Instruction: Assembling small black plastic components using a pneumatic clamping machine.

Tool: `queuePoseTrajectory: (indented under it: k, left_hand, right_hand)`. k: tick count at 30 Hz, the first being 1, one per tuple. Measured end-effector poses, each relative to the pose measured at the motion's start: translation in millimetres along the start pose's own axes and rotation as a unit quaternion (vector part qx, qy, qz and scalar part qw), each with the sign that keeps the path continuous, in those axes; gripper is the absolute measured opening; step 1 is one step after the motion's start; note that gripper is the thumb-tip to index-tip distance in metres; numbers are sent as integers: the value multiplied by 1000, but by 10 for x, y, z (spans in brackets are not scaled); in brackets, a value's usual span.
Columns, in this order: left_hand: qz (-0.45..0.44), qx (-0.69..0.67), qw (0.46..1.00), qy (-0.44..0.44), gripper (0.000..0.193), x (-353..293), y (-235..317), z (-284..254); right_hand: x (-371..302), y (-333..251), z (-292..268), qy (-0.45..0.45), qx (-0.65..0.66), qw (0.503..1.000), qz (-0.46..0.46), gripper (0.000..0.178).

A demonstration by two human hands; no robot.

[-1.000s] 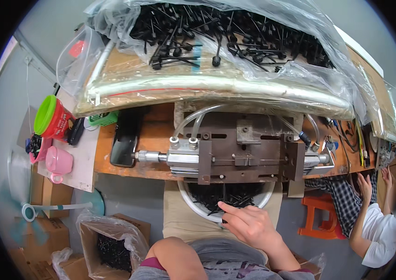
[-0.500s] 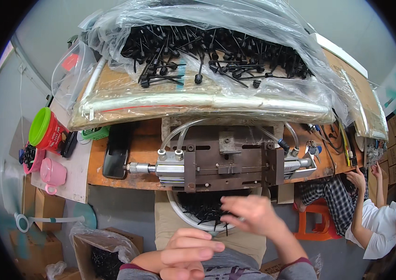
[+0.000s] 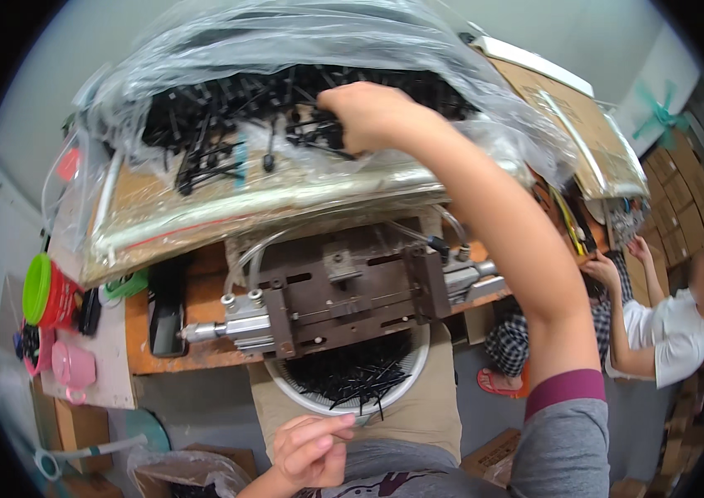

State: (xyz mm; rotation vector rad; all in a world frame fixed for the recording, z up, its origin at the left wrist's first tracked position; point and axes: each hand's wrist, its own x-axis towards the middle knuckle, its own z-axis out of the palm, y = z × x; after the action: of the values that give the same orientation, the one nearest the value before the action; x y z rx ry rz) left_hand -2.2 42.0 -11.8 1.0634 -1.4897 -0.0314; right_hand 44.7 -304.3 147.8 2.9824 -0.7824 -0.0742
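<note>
My right hand [image 3: 368,116] reaches over the machine into a heap of black stemmed plastic parts [image 3: 202,149] on the plastic-covered carton. Its fingers curl down among the parts, and the fingertips are hidden. Low in front of me, my left hand [image 3: 312,448] hovers by the near rim of a white basket [image 3: 281,390], index finger stretched out and the others loosely bent. Nothing shows in it. Thin black pieces [image 3: 360,378] fill the basket on my lap. Between the two hands stands a brown metal clamping fixture [image 3: 343,282] with air cylinders at both ends.
A dark phone [image 3: 168,315] lies left of the fixture. Farther left are a red tub with a green rim [image 3: 45,290] and a pink cup [image 3: 74,365]. Clear air hoses [image 3: 244,261] rise from the fixture. At right sits a co-worker [image 3: 659,332] in a white shirt.
My right hand has gone from above the basket up and forward into the black parts. My left hand has shifted slightly left, most fingers now bent. The whole view has tilted and shifted.
</note>
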Motion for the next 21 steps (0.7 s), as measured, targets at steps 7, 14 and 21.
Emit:
queuePoseTrajectory:
  k: [7,14,21]
  left_hand:
    - [-49,20,999,14,51,-116,-67,-58]
    - [-57,-12,998,0,49,-65,-92,-97]
    - [-75,-10,997,-24,51,-67,-85,-96]
  right_hand:
    - [57,-61,104,19,-77,995,-60,33]
    - [-113,141,-52,44,-40,997,-51,50]
    - [-135,557,-200,144,318,937,-36,22]
